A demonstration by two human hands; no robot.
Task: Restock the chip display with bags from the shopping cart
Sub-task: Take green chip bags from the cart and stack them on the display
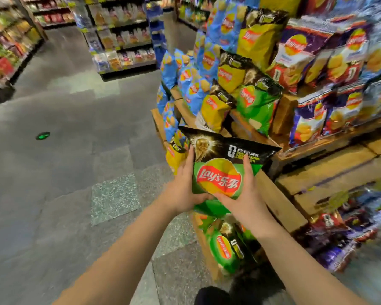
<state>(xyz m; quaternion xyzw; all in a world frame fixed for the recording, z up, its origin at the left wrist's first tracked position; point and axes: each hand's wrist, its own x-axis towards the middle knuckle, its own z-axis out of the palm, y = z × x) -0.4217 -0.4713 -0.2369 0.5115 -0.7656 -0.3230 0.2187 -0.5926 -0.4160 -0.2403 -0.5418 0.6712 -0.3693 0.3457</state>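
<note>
Head view: green Lay's bag (pixel 219 172) in both hands

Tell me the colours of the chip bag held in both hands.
The chip bag is green below with a black top band and a red-and-yellow logo, seen clearly in the head view.

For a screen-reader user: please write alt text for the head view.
Both hands, left hand and right hand, hold a green chip bag before a wooden chip display stacked with blue, yellow and green bags.

far shelves (pixel 123 47) blurred; green bag (pixel 218 172) bottom hidden behind hands.
</note>
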